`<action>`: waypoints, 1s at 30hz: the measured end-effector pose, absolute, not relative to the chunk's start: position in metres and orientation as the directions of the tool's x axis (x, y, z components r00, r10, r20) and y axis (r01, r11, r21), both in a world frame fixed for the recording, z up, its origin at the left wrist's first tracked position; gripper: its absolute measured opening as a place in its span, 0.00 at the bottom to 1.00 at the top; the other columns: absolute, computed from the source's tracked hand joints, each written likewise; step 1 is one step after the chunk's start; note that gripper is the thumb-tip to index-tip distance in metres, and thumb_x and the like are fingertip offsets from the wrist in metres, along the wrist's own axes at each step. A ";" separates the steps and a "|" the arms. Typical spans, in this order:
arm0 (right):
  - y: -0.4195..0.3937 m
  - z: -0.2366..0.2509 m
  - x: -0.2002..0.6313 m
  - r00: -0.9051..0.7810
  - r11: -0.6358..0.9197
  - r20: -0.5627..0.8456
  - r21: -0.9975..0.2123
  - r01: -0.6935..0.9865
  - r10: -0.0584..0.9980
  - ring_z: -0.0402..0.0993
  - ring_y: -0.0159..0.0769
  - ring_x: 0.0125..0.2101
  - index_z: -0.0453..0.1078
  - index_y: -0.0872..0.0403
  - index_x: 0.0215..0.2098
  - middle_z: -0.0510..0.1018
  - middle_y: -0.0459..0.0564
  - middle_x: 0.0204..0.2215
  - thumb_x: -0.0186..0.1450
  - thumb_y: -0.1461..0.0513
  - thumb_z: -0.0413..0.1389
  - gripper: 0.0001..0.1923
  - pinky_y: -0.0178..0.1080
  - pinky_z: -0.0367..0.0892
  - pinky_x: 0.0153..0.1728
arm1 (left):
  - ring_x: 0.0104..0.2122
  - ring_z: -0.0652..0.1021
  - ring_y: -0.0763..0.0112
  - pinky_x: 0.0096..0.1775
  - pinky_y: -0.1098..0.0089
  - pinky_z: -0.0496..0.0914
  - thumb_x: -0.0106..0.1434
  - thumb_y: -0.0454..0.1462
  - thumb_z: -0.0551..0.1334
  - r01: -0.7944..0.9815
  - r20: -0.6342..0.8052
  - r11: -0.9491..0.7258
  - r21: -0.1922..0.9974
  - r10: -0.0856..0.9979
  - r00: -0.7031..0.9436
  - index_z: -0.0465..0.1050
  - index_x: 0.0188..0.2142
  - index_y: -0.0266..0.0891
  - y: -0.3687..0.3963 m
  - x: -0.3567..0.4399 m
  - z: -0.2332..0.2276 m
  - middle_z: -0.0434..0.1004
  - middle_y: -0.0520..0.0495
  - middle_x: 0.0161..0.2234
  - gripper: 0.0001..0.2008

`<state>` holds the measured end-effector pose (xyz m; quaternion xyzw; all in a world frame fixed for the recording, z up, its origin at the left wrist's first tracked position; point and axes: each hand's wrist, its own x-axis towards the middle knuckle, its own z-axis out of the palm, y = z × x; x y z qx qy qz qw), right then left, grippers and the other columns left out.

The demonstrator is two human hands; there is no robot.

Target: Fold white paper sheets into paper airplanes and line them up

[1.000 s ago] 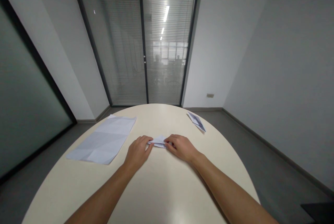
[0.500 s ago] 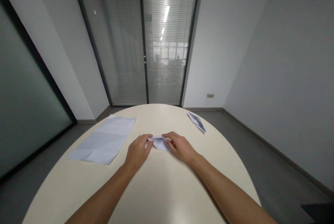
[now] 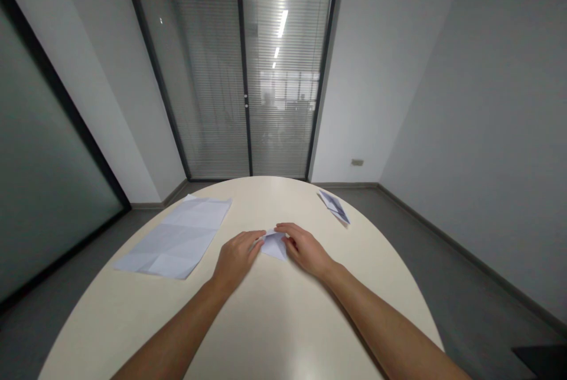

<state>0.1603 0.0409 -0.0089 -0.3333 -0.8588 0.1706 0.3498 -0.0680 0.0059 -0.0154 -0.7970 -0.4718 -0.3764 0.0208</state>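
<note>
Centrally on the round worktop (image 3: 274, 321), the left hand (image 3: 234, 257) and right hand (image 3: 305, 250) pinch a small folded paper (image 3: 273, 244) between them, fingers closed on its edges; a creased sheet (image 3: 177, 238) lies at 10 o'clock, another folded paper piece (image 3: 334, 205) at 2 o'clock

Thin white paper, creased, matt: folded piece (image 3: 273, 244) and flat sheet (image 3: 177, 238). Smooth cream tabletop (image 3: 274, 321), faintly glossy.

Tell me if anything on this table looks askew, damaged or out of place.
Nothing is damaged or spilled. The one mild oddity is the small folded paper lying right at the table's far right edge. The creased sheet lies flat on the left, and both hands rest on the small folded piece.
</note>
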 end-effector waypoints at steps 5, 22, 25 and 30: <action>0.040 -0.010 0.158 -0.560 0.721 0.463 -0.535 0.441 0.687 0.72 0.38 0.54 0.70 0.51 0.55 0.76 0.53 0.53 0.66 0.70 0.49 0.22 0.44 0.66 0.57 | 0.46 0.80 0.67 0.50 0.63 0.74 0.72 0.37 0.55 0.723 0.605 -0.622 0.299 0.710 0.361 0.76 0.49 0.45 0.006 -0.067 -0.016 0.82 0.48 0.46 0.12; 0.038 -0.007 0.159 -0.547 0.638 0.331 -0.452 0.624 0.769 0.76 0.38 0.47 0.76 0.51 0.47 0.81 0.49 0.46 0.68 0.65 0.49 0.15 0.40 0.67 0.50 | 0.45 0.80 0.66 0.48 0.63 0.74 0.68 0.33 0.60 0.664 0.491 -0.686 0.297 0.706 0.510 0.80 0.44 0.47 0.006 -0.066 -0.021 0.83 0.50 0.45 0.11; 0.038 -0.007 0.160 -0.546 0.645 0.343 -0.432 0.630 0.764 0.75 0.39 0.47 0.76 0.51 0.46 0.82 0.49 0.44 0.69 0.63 0.51 0.13 0.41 0.66 0.50 | 0.45 0.79 0.65 0.48 0.62 0.74 0.67 0.34 0.60 0.648 0.473 -0.695 0.313 0.705 0.528 0.80 0.43 0.48 0.004 -0.065 -0.022 0.82 0.49 0.45 0.10; 0.040 -0.011 0.161 -0.556 0.666 0.368 -0.414 0.620 0.746 0.73 0.42 0.49 0.76 0.52 0.48 0.80 0.53 0.46 0.67 0.60 0.57 0.13 0.43 0.66 0.52 | 0.47 0.77 0.64 0.50 0.61 0.73 0.67 0.33 0.60 0.607 0.471 -0.715 0.347 0.692 0.547 0.80 0.43 0.47 0.001 -0.065 -0.018 0.81 0.47 0.45 0.11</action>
